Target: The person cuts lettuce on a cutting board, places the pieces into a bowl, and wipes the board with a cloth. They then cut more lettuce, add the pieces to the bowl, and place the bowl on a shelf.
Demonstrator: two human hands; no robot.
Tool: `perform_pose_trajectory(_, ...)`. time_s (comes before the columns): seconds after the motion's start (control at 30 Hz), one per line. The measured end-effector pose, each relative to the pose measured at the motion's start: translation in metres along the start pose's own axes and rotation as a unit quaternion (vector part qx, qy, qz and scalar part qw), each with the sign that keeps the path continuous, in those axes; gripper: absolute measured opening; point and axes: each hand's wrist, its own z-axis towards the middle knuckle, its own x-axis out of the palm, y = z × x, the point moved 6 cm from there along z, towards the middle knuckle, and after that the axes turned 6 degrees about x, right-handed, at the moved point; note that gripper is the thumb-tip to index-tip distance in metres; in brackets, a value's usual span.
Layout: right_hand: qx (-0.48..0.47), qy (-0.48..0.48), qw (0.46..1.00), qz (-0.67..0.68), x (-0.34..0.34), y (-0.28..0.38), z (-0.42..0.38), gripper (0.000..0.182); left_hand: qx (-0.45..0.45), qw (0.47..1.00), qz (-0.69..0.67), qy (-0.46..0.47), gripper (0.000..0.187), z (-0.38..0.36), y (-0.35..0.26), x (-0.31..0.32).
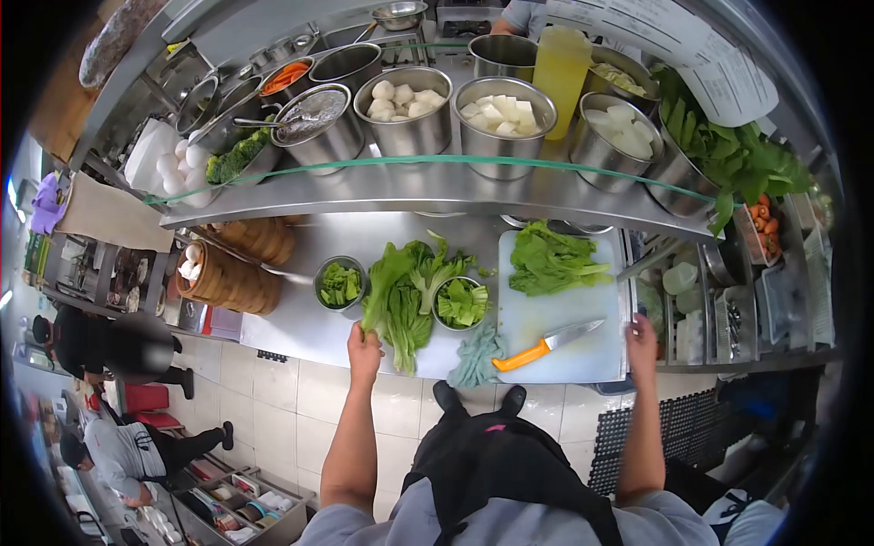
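Observation:
My left hand (365,353) is closed at the table's front edge, its fingers on the tip of a leafy green (397,305) in a loose pile. Beside the pile, two metal bowls (340,284) hold chopped greens. My right hand (642,340) is loosely curled beside the right edge of a white cutting board (564,314), with nothing visible in it. On the board lie a leafy green head (551,259) and a knife with an orange handle (521,356), its blade pointing right. A teal cloth (476,357) is bunched at the board's left edge.
Above the table runs a metal shelf (437,196) with steel pots of white balls (403,98), white cubes (503,116) and greens. Bamboo steamers (232,278) stand at the left. Two people (118,455) are at the lower left. A black mat (651,437) lies on the floor.

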Motion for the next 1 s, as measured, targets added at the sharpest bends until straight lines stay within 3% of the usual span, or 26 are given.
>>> perform_pose_trajectory(0.03,0.098,0.095,0.984,0.118,0.037,0.043,-0.02,0.035,0.002,1.0,0.005,0.002,0.028,-0.002,-0.008,-0.005)
perform_pose_trajectory(0.07,0.137,0.17,0.952,0.216,0.078,0.076,-0.041,0.032,-0.023,0.998,-0.051,-0.01,0.028,-0.005,-0.013,-0.01)
perform_pose_trajectory(0.1,0.11,0.248,0.924,0.267,0.119,0.106,-0.062,0.029,-0.048,0.993,-0.108,-0.022,0.029,-0.007,-0.015,-0.014)
perform_pose_trajectory(0.2,0.065,0.468,0.845,0.248,0.234,0.174,-0.125,0.026,-0.012,0.994,-0.097,-0.041,0.03,-0.01,-0.009,-0.018)
perform_pose_trajectory(0.27,0.1,0.505,0.835,0.193,0.294,0.199,-0.154,0.032,0.028,0.997,-0.04,-0.053,0.03,-0.017,-0.002,-0.013)
perform_pose_trajectory(0.3,0.14,0.482,0.844,0.19,0.316,0.208,-0.162,0.035,0.018,1.0,0.005,-0.025,0.033,-0.019,0.009,-0.009)
perform_pose_trajectory(0.37,0.181,0.457,0.851,0.186,0.359,0.207,-0.171,0.038,0.183,0.962,0.201,-0.032,0.056,-0.021,0.012,0.017)
perform_pose_trajectory(0.4,0.1,0.407,0.894,0.157,0.383,0.199,-0.166,0.042,0.181,0.963,0.2,-0.032,0.056,-0.028,0.005,0.031)
perform_pose_trajectory(0.43,0.018,0.353,0.927,0.127,0.397,0.201,-0.164,0.045,0.107,0.945,0.306,-0.038,0.071,-0.032,-0.004,0.044)
perform_pose_trajectory(0.47,-0.002,0.344,0.934,0.096,0.384,0.229,-0.167,0.037,0.03,0.912,0.407,-0.043,0.087,-0.032,-0.005,0.049)
perform_pose_trajectory(0.5,-0.003,0.345,0.934,0.091,0.373,0.251,-0.167,0.037,0.027,0.914,0.403,-0.043,0.087,-0.028,-0.004,0.052)
perform_pose_trajectory(0.57,-0.118,0.295,0.945,0.072,0.356,0.293,-0.159,0.029,0.016,0.923,0.383,-0.017,0.099,-0.023,0.004,0.057)
perform_pose_trajectory(0.67,-0.247,0.147,0.958,0.0,0.358,0.329,-0.102,0.025,0.025,0.944,0.328,0.009,0.089,-0.013,0.009,0.046)
perform_pose_trajectory(0.73,-0.209,0.172,0.952,-0.143,0.388,0.328,-0.047,0.036,0.09,0.973,0.212,0.031,0.073,-0.001,0.023,0.034)
perform_pose_trajectory(0.77,-0.21,0.17,0.952,-0.144,0.403,0.329,-0.03,0.036,0.092,0.973,0.211,0.031,0.073,-0.001,0.027,0.024)
perform_pose_trajectory(0.83,-0.16,0.224,0.888,-0.368,0.43,0.32,-0.01,0.058,0.052,0.996,0.003,0.066,0.065,-0.001,0.027,0.017)
perform_pose_trajectory(0.87,-0.16,0.221,0.889,-0.367,0.433,0.322,-0.009,0.058,0.002,0.993,-0.092,0.078,0.064,-0.007,0.024,0.015)
perform_pose_trajectory(0.93,-0.124,0.254,0.829,-0.483,0.437,0.326,-0.014,0.084,-0.024,0.984,-0.152,0.092,0.063,-0.013,0.017,0.005)
perform_pose_trajectory(1.0,-0.089,0.269,0.827,-0.485,0.461,0.307,0.001,0.084,-0.051,0.972,-0.206,0.105,0.062,-0.016,0.013,-0.008)
